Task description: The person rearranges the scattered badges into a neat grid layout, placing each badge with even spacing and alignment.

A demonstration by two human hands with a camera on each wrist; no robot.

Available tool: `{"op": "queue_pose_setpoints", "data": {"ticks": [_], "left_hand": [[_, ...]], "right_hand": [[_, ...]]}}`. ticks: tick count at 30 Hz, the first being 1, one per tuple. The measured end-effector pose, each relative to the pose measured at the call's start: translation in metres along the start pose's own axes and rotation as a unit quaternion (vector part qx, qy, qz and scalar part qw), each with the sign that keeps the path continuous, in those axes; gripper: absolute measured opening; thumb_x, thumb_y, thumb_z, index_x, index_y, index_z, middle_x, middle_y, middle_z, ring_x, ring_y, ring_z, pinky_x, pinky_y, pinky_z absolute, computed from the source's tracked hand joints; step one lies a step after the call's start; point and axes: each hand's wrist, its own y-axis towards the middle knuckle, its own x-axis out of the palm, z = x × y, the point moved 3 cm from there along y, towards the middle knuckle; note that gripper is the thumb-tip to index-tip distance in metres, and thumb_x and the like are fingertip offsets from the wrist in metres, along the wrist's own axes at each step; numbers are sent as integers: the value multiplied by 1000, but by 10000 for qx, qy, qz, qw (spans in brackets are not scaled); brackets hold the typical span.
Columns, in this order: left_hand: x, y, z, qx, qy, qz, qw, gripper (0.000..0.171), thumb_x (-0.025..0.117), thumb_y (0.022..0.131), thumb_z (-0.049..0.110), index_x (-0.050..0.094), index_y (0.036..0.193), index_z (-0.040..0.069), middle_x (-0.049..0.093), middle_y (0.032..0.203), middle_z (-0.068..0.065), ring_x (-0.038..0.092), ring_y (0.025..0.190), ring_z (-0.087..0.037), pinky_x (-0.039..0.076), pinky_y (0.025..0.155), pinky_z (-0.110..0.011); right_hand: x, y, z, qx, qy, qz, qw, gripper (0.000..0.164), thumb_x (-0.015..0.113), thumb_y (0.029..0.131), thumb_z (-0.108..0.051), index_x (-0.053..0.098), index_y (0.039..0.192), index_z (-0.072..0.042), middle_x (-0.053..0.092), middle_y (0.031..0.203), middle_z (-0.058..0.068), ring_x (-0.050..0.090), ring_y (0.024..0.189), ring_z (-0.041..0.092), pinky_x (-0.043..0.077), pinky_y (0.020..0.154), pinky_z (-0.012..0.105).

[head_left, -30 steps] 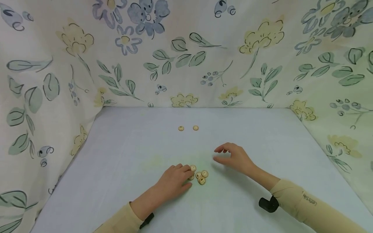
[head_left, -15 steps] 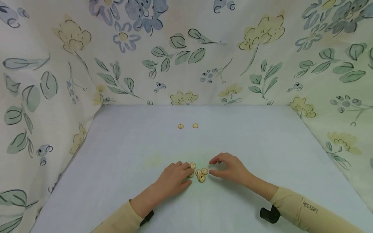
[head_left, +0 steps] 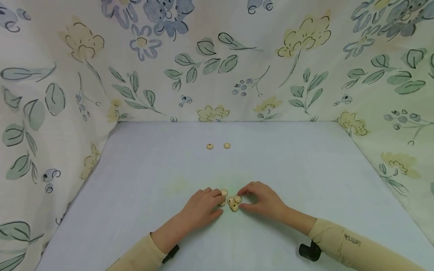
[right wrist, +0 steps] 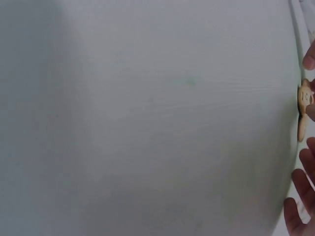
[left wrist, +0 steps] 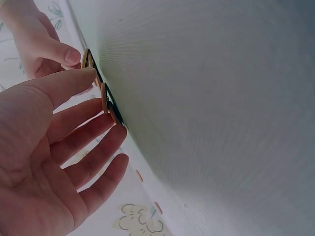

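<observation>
In the head view, a cluster of round, light-wood buttons point(head_left: 234, 207) with dark marks lies on the white cloth between the hands. My left hand point(head_left: 202, 207) rests at its left side, fingers loosely bent and touching two buttons point(head_left: 224, 192), one partly covered. My right hand point(head_left: 264, 200) has its index finger and thumb spread at the right edge of the cluster, beside a button point(head_left: 237, 199). Seen edge-on in the left wrist view, buttons point(left wrist: 104, 97) stand at the left fingertips. The right wrist view shows only part of the fingers point(right wrist: 304, 184) and a button point(right wrist: 305, 97).
Two more buttons, a left one point(head_left: 210, 146) and a right one point(head_left: 227, 145), lie apart in a row farther back on the white-covered table point(head_left: 152, 162). A floral curtain point(head_left: 217, 86) borders the table at the back and sides.
My right hand has come down and leftward to the cluster, its thumb and index finger now at a button. The left hand has stayed by its buttons. The head view has tilted slightly.
</observation>
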Motion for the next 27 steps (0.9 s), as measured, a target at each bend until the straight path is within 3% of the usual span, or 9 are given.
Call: {"op": "queue_pose_setpoints", "data": {"ticks": [14,27], "left_hand": [[1,-1,0,-21,22,-75,10000,29,72,88,27,69,114,15,63,107,3,56,87,-15,43,68,-28],[2,0,-1,-23,-5,-27,10000,28,73,88,25,69,113,14,63,107,3,55,86,-15,42,67,-28]], "right_hand": [[8,0,-8,-192,-80,-318,9993,22,81,80,-30,71,100,-28,61,101,-18,54,95,6,43,79,32],[10,-3,-7,-819,-152,-83,9965,23,82,78,-28,72,99,-29,62,103,-16,54,96,6,42,77,32]]}}
